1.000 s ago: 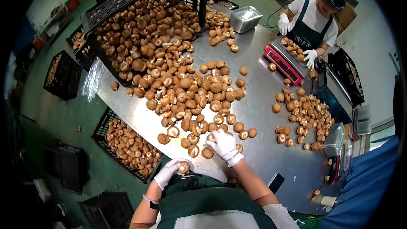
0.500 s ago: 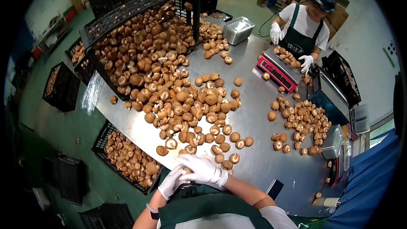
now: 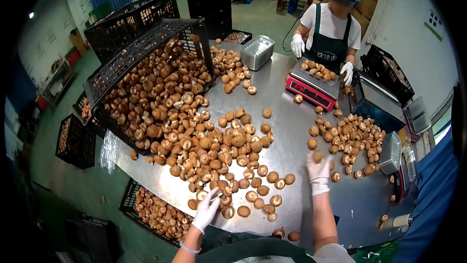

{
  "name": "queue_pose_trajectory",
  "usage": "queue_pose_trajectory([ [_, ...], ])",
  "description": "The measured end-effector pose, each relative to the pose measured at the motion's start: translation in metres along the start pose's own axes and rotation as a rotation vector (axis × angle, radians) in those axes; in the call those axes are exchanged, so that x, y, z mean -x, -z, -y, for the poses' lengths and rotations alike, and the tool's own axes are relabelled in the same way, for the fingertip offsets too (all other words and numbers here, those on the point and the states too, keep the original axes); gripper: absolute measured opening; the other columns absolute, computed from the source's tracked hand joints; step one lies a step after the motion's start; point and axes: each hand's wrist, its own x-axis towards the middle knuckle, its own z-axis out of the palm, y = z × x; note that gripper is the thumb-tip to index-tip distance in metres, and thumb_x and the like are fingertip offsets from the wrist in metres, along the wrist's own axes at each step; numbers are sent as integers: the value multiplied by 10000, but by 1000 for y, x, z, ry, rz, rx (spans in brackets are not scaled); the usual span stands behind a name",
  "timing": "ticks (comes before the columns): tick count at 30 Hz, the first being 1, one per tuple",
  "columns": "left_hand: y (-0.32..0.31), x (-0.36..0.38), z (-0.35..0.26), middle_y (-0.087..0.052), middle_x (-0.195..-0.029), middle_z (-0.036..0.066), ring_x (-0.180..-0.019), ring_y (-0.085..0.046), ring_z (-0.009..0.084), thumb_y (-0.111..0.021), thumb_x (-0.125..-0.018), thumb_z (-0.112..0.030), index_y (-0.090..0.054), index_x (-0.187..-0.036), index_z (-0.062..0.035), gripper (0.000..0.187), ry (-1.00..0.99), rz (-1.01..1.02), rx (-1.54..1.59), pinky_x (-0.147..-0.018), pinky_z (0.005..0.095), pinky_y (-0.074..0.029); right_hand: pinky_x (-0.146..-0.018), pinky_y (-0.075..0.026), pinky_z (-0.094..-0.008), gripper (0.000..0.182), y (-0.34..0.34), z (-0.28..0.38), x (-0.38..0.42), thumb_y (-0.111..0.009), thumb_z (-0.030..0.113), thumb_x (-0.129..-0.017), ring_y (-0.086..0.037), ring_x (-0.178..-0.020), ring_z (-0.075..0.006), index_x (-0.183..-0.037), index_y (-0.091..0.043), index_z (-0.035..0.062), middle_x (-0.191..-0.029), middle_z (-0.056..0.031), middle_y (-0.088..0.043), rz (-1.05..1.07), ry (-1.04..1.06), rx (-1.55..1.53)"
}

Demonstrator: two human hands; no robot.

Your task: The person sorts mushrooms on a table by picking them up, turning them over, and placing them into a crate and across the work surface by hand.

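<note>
My right hand (image 3: 318, 170), in a white glove, is raised over the right part of the metal table with a brown mushroom (image 3: 317, 156) gripped at its fingertips. At the near edge of the big mushroom pile (image 3: 204, 141), my gloved left hand (image 3: 207, 209) has its fingers closed about a mushroom (image 3: 225, 199); part of the grip is hidden. Single mushrooms (image 3: 243, 211) lie close to that hand, some cap up and some stem up. A second heap of mushrooms (image 3: 352, 134) spreads just beyond my right hand.
A tipped black crate (image 3: 141, 51) spills mushrooms onto the metal table (image 3: 287, 131). Across it, a co-worker (image 3: 333, 29) stands at a red scale (image 3: 311, 92) holding mushrooms. Clear plastic trays (image 3: 258, 51) are stacked at the back. Another filled crate (image 3: 127, 199) stands below the left edge.
My hands, together near my body before, have parted. The right moved far right with a mushroom; the left moved forward to the pile. The view has tilted up.
</note>
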Motion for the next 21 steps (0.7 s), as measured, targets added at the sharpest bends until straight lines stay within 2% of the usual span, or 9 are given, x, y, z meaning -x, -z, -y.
queue_pose_trajectory([
  [1, 9, -6, 7, -524, -1298, 135, -1195, -506, 231, -499, -955, -169, -406, -1364, -7, 450, -43, -66, -117, -997, 327, -397, -1051, -367, -466, 961, 23, 15, -26, -518, 641, -842, -414, -1259, -320, -1483, -32, 116, -1436, -220, -288, -22, 96, -19],
  [4, 21, -36, 1, -499, -1318, 169, -1193, -508, 248, -558, -905, -110, -446, -1342, -18, 460, 3, -270, -25, -983, 333, -406, -1084, -283, -535, 962, 16, 3, -27, -459, 702, -830, -316, -1341, -352, -1491, -61, 129, -1502, -215, -199, 40, 69, 262],
  [6, 26, -64, 0, -501, -1306, 182, -1199, -503, 253, -554, -903, -93, -419, -1358, -7, 483, -77, -327, 15, -1001, 340, -394, -963, -431, -524, 874, -12, -37, -18, -438, 690, -849, -340, -1316, -376, -1486, -140, 173, -1495, -199, -234, 198, -67, 586],
  [8, 28, -89, -26, -466, -1342, 202, -1234, -473, 291, -573, -890, -138, -392, -1368, -2, 529, -131, -315, -176, -1039, 357, -362, -891, -481, -429, 746, -64, -79, -4, -509, 464, -894, -487, -1176, -311, -1484, -169, 161, -1456, -188, -308, 381, -92, 815],
  [9, 29, -104, -31, -449, -1358, 206, -1258, -439, 314, -584, -881, -166, -394, -1366, -5, 545, -154, -313, -289, -1057, 375, -337, -895, -476, -368, 723, -94, -99, 8, -569, 315, -897, -534, -1120, -261, -1484, -182, 148, -1435, -180, -343, 488, -57, 943],
  [11, 29, -136, -32, -415, -1389, 205, -1301, -371, 353, -601, -864, -213, -401, -1363, -17, 572, -213, -336, -511, -1085, 409, -292, -1019, -381, -345, 756, -126, -140, -1, -657, 345, -832, -399, -1292, -271, -1448, -295, 98, -1466, -190, -300, 844, 153, 1202],
  [13, 29, -168, -27, -361, -1437, 181, -1342, -291, 377, -618, -843, -246, -410, -1367, -50, 597, -236, -372, -709, -1100, 437, -254, -1095, -284, -415, 790, -148, -173, -18, -700, 435, -768, -261, -1371, -376, -1411, -371, 115, -1478, -233, -262, 1059, 506, 1651],
  [16, 29, -204, -17, -345, -1453, 166, -1334, -294, 408, -633, -832, -340, -425, -1381, -148, 618, -174, -413, -1040, -1080, 500, -264, -1060, -310, -497, 692, -159, -211, -23, -690, 521, -723, -350, -1314, -374, -1311, -518, 201, -1400, -150, -414, 1056, 591, 2156],
  [21, 17, -207, 0, -574, -1175, 109, -1074, -518, 315, -706, -762, -275, -532, -1275, -123, 563, -224, -298, -1000, -913, 405, -426, -933, -435, -458, 569, -117, -213, -13, -729, 373, -703, -432, -1212, -318, -1214, -580, 172, -1248, -93, -504, 1190, 732, 1985],
])
